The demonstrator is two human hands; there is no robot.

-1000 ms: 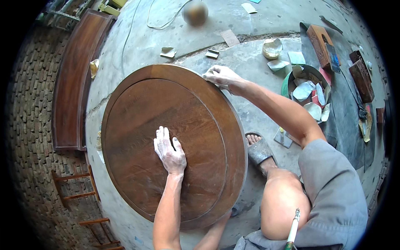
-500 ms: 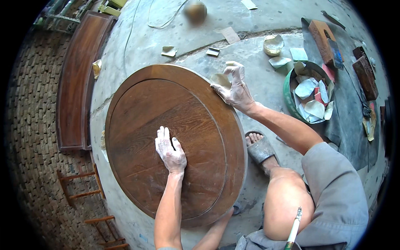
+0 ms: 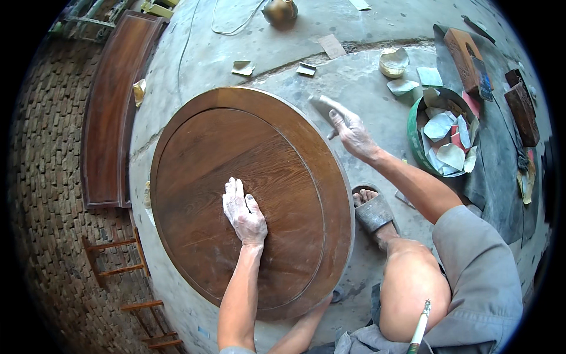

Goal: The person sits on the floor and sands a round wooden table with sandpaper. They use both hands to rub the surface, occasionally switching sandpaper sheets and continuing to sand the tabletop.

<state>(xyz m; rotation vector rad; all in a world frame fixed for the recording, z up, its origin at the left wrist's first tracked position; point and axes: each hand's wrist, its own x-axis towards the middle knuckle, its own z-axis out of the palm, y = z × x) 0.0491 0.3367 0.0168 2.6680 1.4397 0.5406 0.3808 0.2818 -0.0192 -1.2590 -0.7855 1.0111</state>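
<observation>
A round dark-brown wooden panel (image 3: 194, 177), like a tabletop, leans tilted before me, a groove running inside its rim. My left hand (image 3: 244, 218) lies flat on its face, fingers stretched out and pale with dust, holding nothing. Just off the panel's upper right edge, my right hand (image 3: 356, 135) is closed on a greyish piece of sandpaper (image 3: 321, 107), slightly blurred. Its fingers partly hide the paper.
At right, a green-rimmed tub (image 3: 415, 138) holds paper scraps beside a wooden block (image 3: 463, 56) on a dark sheet (image 3: 501, 183). A long wooden panel (image 3: 109, 112) lies left by bricks. A white-handled brush (image 3: 420, 330) is by my knee; a brown pot (image 3: 279, 13) stands far off.
My right hand has come off the panel's rim and moved slightly right, the sandpaper still in it. My left hand stays flat on the panel. The view has shifted a little.
</observation>
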